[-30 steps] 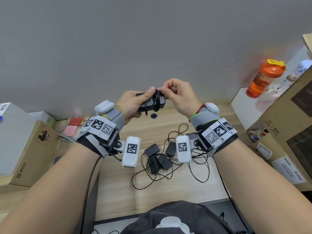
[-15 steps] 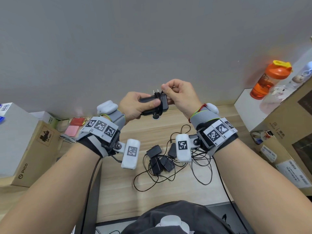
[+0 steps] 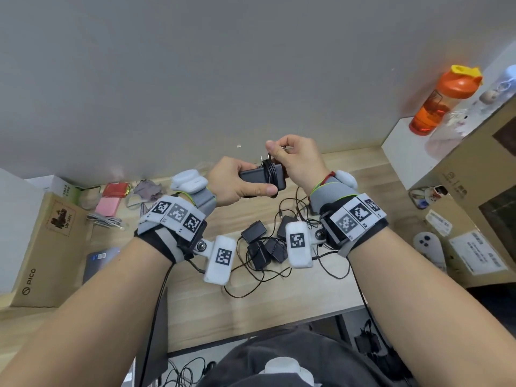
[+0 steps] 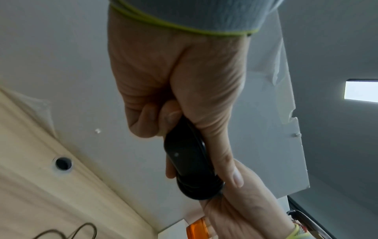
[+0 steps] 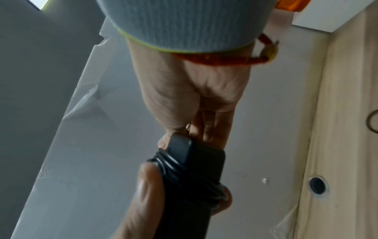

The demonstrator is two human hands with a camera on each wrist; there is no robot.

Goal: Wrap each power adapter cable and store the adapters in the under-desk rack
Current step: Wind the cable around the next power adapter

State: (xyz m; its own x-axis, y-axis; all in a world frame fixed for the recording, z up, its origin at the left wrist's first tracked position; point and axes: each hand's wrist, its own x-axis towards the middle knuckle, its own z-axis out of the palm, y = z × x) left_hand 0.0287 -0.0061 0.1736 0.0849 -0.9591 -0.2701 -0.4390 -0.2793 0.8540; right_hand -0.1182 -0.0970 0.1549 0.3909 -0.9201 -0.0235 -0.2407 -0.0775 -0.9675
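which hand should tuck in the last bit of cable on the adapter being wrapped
Right. The right hand already pinches the cable end above the coils, at the plug end of the adapter. The left hand grips the adapter body and is better kept as the steady hold.

"PICO" printed on cardboard box (image 3: 36,247), "UN 3481" label on same box

Head looks down — wrists close (sharing adapter (image 3: 262,177)).
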